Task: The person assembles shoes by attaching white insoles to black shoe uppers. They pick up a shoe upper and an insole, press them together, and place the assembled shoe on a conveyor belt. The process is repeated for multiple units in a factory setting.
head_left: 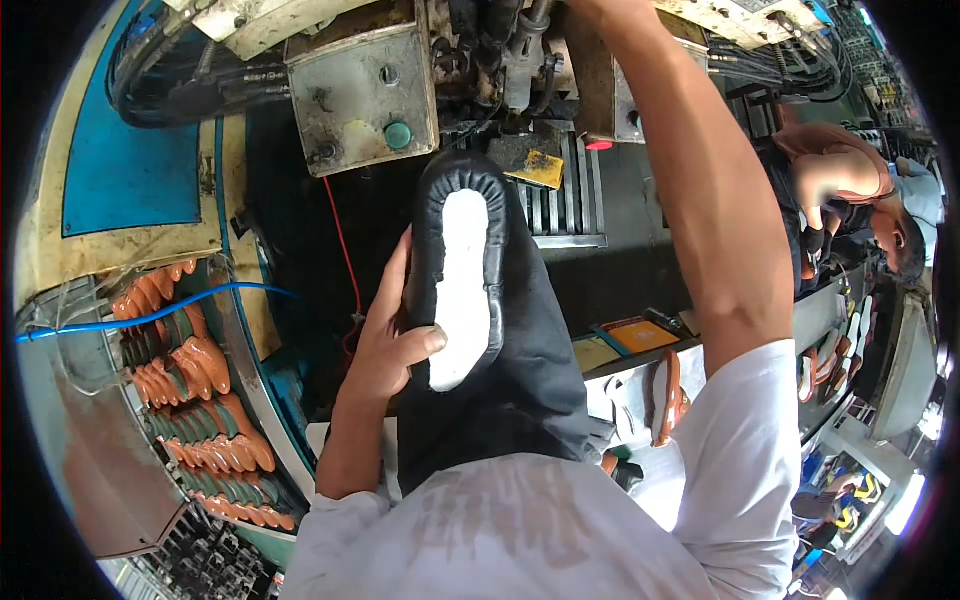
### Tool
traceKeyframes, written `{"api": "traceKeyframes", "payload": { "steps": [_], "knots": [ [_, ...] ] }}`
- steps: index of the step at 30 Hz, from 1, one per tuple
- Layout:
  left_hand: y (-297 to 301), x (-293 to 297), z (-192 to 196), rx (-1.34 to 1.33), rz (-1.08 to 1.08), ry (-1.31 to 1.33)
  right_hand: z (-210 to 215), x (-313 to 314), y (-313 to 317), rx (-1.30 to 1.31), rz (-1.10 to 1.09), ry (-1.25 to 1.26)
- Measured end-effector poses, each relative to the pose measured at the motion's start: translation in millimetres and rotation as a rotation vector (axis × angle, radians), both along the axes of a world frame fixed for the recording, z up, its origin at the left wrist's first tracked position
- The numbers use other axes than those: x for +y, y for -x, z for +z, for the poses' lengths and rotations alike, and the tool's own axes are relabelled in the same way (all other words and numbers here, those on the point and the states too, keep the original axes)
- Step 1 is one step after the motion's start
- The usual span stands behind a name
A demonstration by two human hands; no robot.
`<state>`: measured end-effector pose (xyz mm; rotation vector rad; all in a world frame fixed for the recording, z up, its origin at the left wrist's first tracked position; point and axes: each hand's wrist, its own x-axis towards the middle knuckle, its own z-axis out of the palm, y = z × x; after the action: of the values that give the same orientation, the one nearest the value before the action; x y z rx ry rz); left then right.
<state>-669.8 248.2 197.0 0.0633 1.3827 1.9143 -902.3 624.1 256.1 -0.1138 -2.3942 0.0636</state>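
Note:
My left hand (392, 335) grips a black shoe upper (428, 220) stretched over a last, sole side up, toe pointing away from me. Its thumb presses on the white insole (464, 285) near the heel end, and the fingers wrap round the left side. The black edge is gathered in pleats around the toe. My right arm (705, 190) reaches up and forward to the machine (520, 60). Its hand lies past the upper edge of the picture, so what it touches is hidden.
A control box (365, 110) with a green button stands ahead on the left; a red button (598, 144) is on the right. Orange-brown lasts (200, 365) fill a rack at left. A blue hose (150, 318) crosses it. At right are shoe parts (668, 395) and a co-worker (835, 175).

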Motion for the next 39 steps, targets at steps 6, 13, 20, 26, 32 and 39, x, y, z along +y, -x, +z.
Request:
{"api": "traceKeyframes", "payload": {
  "steps": [6, 13, 20, 26, 32, 39],
  "knots": [
    [-13.1, -28.4, 8.9, 0.062, 0.02, 0.07, 10.6, 14.5, 9.8, -0.062, 0.085, -0.045],
    [-76.6, -170.6, 26.1, 0.216, 0.407, 0.534, -40.2, 50.0, -69.0, 0.0, 0.241, -0.216],
    [-271.8, -339.8, 16.9, 0.384, 0.97, 1.152, -106.3, -276.1, -233.6, -0.659, 0.678, 0.82],
    [-350.0, -307.2, 34.9, 0.318, 1.152, 0.945, -35.5, -564.5, -369.5, -1.312, 1.349, 1.613],
    [-424.6, -298.9, 24.1, 0.192, 1.271, 0.754, -45.2, -637.5, -425.9, -1.387, 1.66, 1.118],
    [-545.2, -351.4, 22.1, 0.075, 1.615, 1.196, -76.3, -615.2, -437.0, -1.5, 1.67, 0.884]
  ]
}}
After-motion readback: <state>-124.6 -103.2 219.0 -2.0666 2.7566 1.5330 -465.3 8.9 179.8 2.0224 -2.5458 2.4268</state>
